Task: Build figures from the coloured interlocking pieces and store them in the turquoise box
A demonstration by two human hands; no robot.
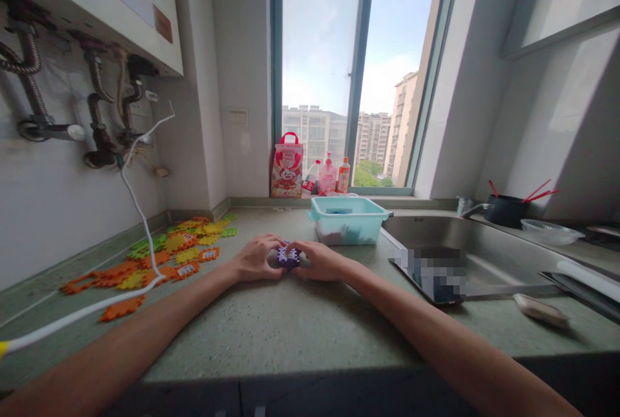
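Note:
Near the middle of the counter, my left hand [259, 258] and my right hand [323, 261] meet around a small purple foam puzzle piece [289, 256] with notched edges. Fingers of both hands are closed on its two sides, partly covering it. A pale marking shows on its face, too small to read. To the left of my hands lie several loose foam puzzle pieces in orange [123, 307], yellow [187, 255] and green [140, 248], some overlapping. Beyond my right hand stands a light teal plastic basin [349, 206], its contents only dimly visible through the wall.
A white hose [145, 226] crosses the left side of the counter. On the right are a steel sink [484, 255], a dark tablet-like object [426, 278] at its edge and a soap-like bar [540, 310]. Bottles [328, 177] and a pink bag [287, 172] line the windowsill.

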